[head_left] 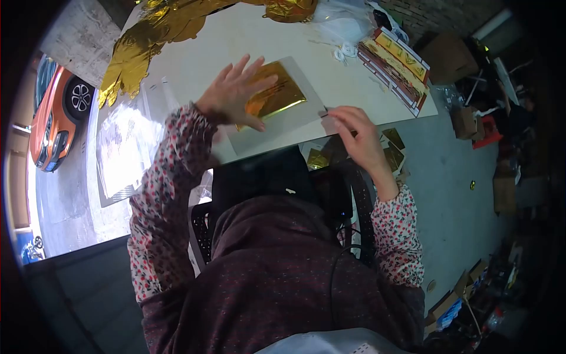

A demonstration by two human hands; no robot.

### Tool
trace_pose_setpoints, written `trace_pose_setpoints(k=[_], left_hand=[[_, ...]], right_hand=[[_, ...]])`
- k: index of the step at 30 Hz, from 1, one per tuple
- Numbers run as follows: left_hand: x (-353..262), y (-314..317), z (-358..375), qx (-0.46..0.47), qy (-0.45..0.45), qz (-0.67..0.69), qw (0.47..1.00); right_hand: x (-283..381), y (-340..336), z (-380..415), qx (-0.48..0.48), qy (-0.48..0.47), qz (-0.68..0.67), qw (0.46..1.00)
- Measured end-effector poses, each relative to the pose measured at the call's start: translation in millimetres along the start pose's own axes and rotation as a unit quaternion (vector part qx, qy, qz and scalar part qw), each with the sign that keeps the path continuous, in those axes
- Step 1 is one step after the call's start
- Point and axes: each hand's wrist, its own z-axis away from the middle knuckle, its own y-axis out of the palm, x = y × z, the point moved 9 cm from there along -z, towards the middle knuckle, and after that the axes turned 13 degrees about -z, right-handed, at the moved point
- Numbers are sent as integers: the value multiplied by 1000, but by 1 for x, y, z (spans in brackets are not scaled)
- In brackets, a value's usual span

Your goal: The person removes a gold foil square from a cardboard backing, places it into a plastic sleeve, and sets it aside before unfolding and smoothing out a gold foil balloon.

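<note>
A shiny gold foil sheet (pixel 289 94) lies in a clear plastic sleeve (pixel 312 112) close to the table's near edge. My left hand (pixel 236 91) is open above it, fingers spread, covering the foil's left part; whether it touches cannot be made out. At the sleeve's right edge, my right hand (pixel 359 135) pinches with thumb and index finger, where a small dark mark shows. Both forearms wear flowered sleeve covers.
Crumpled gold foil pieces (pixel 159 29) lie along the white table's (pixel 224 35) far left edge. Clear plastic sheets (pixel 127 141) are stacked at left. Printed red-and-yellow sheets (pixel 395 68) and plastic bags (pixel 339 23) lie at right. Boxes (pixel 448 56) stand beyond; an orange car (pixel 59 112) is outside.
</note>
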Motion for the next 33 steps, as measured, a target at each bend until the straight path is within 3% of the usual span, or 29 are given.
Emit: trace_pose_setpoints(k=[2,6,9,13,17,20,23,26,29,30,33], left_hand=[[-2,-18,0,-24,4,-44,999],[-32,-17,-2,-141,73,151,976],[-68,-1,7,-120,105,179,971],[-88,16,12,-68,67,203,975],[-84,12,14,-66,48,194,978],[-86,12,14,-66,50,197,977],[-85,13,15,-72,47,197,977],[-81,11,12,-73,48,201,976],[-82,15,14,-59,50,209,975],[-83,17,14,-53,53,209,975],[-83,13,15,-50,58,223,972]], right_hand=[[14,10,4,23,-68,76,995],[20,13,2,7,-63,48,997],[32,23,-2,-6,-90,38,995],[33,29,5,-7,-104,109,989],[14,24,22,51,-49,86,994],[36,14,2,-17,-86,58,994],[34,36,-14,31,-105,100,989],[21,30,1,108,-48,109,987],[2,7,1,77,121,-15,990],[9,3,-9,54,75,-5,996],[22,18,-26,165,-34,146,975]])
